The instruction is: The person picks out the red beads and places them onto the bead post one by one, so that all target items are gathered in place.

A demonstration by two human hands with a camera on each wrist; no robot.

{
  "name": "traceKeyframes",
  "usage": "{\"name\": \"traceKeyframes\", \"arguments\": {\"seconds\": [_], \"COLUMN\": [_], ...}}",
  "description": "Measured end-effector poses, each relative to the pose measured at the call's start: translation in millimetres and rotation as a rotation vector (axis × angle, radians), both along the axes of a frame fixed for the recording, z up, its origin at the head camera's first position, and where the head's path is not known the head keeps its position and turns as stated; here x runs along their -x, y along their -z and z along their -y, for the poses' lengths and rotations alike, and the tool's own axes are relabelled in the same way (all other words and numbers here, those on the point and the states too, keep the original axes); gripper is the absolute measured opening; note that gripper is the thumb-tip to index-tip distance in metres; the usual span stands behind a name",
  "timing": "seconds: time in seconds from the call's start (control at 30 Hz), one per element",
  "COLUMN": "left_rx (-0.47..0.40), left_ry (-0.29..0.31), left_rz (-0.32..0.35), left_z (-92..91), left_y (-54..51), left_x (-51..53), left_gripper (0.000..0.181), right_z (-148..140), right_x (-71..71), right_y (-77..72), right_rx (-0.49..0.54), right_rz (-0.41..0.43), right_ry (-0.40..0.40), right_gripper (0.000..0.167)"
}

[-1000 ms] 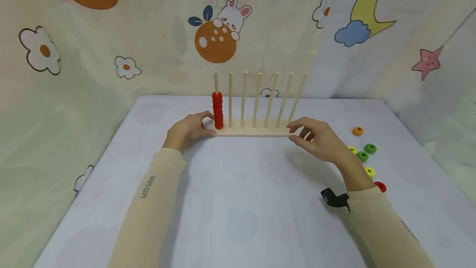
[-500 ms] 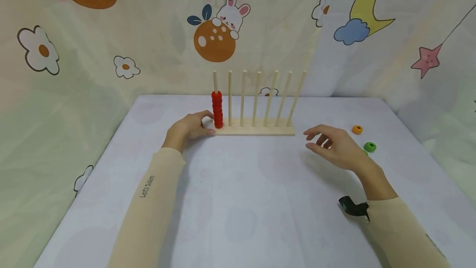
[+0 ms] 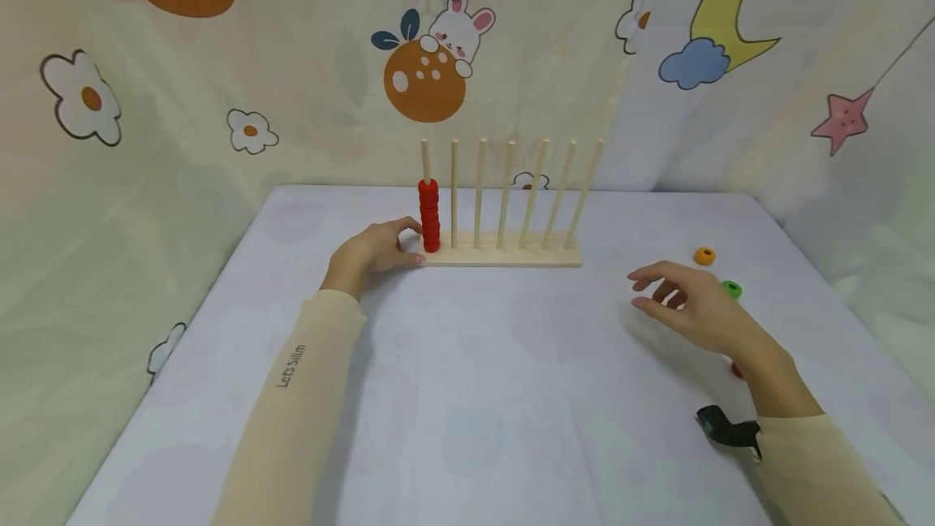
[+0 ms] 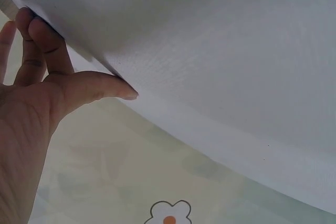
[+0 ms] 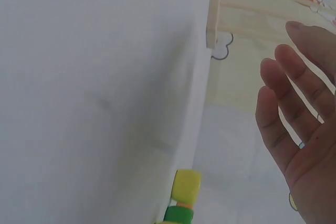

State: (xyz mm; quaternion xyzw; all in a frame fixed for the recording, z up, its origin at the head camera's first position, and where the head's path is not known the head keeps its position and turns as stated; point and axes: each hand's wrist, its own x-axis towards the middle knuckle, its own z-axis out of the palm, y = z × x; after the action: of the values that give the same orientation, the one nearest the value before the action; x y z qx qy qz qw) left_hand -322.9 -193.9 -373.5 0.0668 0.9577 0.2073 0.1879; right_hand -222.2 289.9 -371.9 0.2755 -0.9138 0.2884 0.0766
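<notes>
A wooden bead rack (image 3: pixel 504 258) with a row of upright pegs stands toward the back of the table. Red beads (image 3: pixel 429 217) are stacked on its leftmost peg; the other pegs are bare. My left hand (image 3: pixel 372 248) holds the left end of the base, thumb in front and fingers behind. To the right of the rack, my right hand (image 3: pixel 694 307) is over the table, fingers loosely bent, with nothing in it. Beyond it lie an orange bead (image 3: pixel 704 256) and a partly covered green bead (image 3: pixel 732 289). The forearm mostly hides a red bead (image 3: pixel 737 370).
In the right wrist view, a yellow bead (image 5: pixel 186 185) and a green bead (image 5: pixel 178 214) show at the bottom. A dark strap-like piece (image 3: pixel 729 430) sticks out at the right cuff. A printed cloth (image 3: pixel 314 63) hangs behind the table.
My right hand has moved away from the rack's right end, to the right and nearer to me, toward the loose beads. My left hand stays on the base.
</notes>
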Motion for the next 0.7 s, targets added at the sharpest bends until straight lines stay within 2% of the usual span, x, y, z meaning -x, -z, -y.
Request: {"name": "traceKeyframes", "arguments": {"seconds": [0.37,0.7], "left_rx": [-0.007,-0.005], "left_ry": [-0.001,0.003], "left_rz": [-0.009,-0.003], "left_z": [-0.4,0.6], "left_y": [0.7,3.2], "left_x": [0.9,2.0], "left_gripper": [0.064,0.064], "right_z": [-27,-49], "right_x": [-12.3,-21.2], "right_y": [-0.4,0.9], "right_rx": [-0.063,-0.090], "right_rz": [0.008,0.079], "right_ry": [0.073,0.094], "right_gripper": [0.035,0.035]}}
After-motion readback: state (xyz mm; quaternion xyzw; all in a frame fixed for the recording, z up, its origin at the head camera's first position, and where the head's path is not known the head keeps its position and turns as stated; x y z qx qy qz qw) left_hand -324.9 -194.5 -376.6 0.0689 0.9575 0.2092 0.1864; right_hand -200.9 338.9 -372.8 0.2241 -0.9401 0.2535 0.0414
